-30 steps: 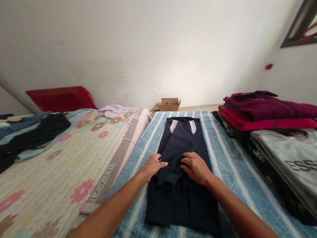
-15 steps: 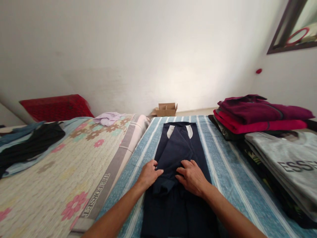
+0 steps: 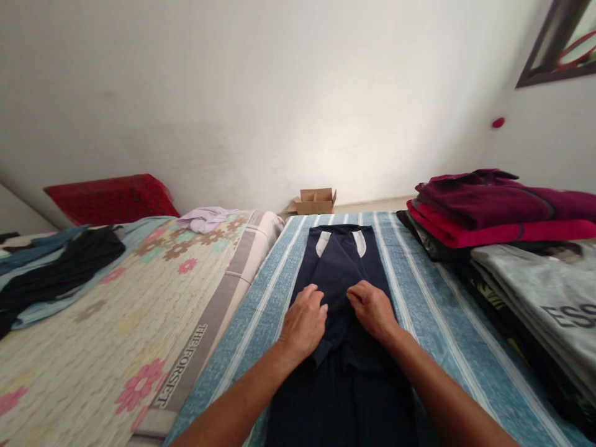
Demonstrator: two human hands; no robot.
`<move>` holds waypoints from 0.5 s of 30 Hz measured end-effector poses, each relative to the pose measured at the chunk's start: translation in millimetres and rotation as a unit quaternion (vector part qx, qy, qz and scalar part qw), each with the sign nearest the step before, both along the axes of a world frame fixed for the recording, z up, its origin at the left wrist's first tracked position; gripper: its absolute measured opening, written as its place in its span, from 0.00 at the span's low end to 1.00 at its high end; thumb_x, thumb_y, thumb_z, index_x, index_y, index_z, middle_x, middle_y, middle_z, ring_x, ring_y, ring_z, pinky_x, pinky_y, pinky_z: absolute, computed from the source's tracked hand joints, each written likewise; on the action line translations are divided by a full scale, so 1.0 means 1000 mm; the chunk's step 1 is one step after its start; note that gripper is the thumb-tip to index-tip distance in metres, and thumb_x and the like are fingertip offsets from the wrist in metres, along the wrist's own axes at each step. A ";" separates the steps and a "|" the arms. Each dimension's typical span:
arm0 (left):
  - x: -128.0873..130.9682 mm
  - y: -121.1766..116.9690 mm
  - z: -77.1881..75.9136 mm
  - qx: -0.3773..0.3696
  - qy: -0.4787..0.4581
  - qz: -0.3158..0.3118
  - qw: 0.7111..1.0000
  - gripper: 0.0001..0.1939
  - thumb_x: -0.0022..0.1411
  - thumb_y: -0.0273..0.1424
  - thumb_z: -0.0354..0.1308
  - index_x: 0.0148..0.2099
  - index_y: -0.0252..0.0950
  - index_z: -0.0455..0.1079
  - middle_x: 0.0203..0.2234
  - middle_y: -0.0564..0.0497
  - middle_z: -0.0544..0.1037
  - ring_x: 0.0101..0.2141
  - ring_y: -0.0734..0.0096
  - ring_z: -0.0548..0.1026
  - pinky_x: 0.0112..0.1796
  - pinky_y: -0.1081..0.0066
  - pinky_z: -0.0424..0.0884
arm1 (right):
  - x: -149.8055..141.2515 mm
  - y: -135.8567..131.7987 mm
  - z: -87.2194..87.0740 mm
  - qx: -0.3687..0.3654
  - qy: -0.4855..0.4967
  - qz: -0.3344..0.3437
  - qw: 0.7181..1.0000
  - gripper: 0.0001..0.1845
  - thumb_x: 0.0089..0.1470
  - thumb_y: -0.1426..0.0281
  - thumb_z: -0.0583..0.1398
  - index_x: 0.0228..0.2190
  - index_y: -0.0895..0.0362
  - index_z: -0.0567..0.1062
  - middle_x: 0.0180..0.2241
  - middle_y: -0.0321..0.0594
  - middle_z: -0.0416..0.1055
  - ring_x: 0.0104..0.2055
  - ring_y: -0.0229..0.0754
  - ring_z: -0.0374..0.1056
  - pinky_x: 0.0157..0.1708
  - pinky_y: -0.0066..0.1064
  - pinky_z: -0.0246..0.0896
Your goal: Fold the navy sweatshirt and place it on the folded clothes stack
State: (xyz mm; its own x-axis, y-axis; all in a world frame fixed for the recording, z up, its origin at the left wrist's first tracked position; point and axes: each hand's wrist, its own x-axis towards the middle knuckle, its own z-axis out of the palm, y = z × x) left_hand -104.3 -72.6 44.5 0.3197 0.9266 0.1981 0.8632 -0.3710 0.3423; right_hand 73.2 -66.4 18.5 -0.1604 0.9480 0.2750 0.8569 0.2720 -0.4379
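Note:
A navy long-sleeved top (image 3: 342, 264) with white shoulder patches lies lengthwise on the blue striped bedsheet (image 3: 261, 310), its sleeves folded inward over the body. On the left side of the folded sleeves, my left hand (image 3: 305, 320) has its fingers curled closed on the cloth; the fingertips are partly hidden. My right hand (image 3: 374, 310) pinches the navy fabric on the other side, thumb and fingers together. The sleeve ends bunch up just below and between both hands. The lower part of the top stretches toward me between my forearms.
To the right stand folded clothes: a maroon garment (image 3: 484, 202) on a pink one (image 3: 460, 230), and a grey printed shirt (image 3: 526, 279). At left, dark clothes (image 3: 60, 264) and a lilac cloth (image 3: 205, 218) lie on a floral mat (image 3: 153, 298). A cardboard box (image 3: 316, 202) sits by the wall.
My left hand has moved right and up over the sleeves, its fingers now curled. My right hand has shifted slightly right and closed into a pinch. The bunched sleeve ends have shifted right.

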 end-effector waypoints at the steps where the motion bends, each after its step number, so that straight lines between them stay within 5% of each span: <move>1: 0.005 0.001 -0.005 -0.017 -0.008 -0.017 1.000 0.15 0.61 0.29 0.48 0.48 0.32 0.68 0.55 0.38 0.66 0.57 0.58 0.61 0.56 0.63 0.55 | 0.001 0.009 0.002 -0.015 -0.027 -0.021 0.999 0.16 0.60 0.70 0.49 0.29 0.54 0.75 0.33 0.39 0.72 0.36 0.37 0.68 0.35 0.26 0.56; 7: 0.016 0.001 -0.023 -0.124 0.117 -0.040 0.985 0.28 0.64 0.38 0.43 0.63 0.31 0.53 0.64 0.38 0.49 0.64 0.54 0.43 0.59 0.52 0.46 | 0.000 0.048 0.005 -0.081 -0.113 -0.018 0.990 0.14 0.55 0.71 0.53 0.27 0.54 0.77 0.33 0.41 0.76 0.39 0.41 0.71 0.34 0.26 0.57; 15: 0.016 0.002 -0.022 -0.167 0.154 -0.052 0.973 0.30 0.64 0.45 0.42 0.66 0.42 0.48 0.65 0.38 0.40 0.63 0.46 0.38 0.57 0.46 0.44 | -0.010 0.054 0.006 -0.134 -0.202 -0.005 0.970 0.15 0.55 0.72 0.51 0.35 0.57 0.77 0.39 0.50 0.75 0.42 0.47 0.71 0.38 0.32 0.60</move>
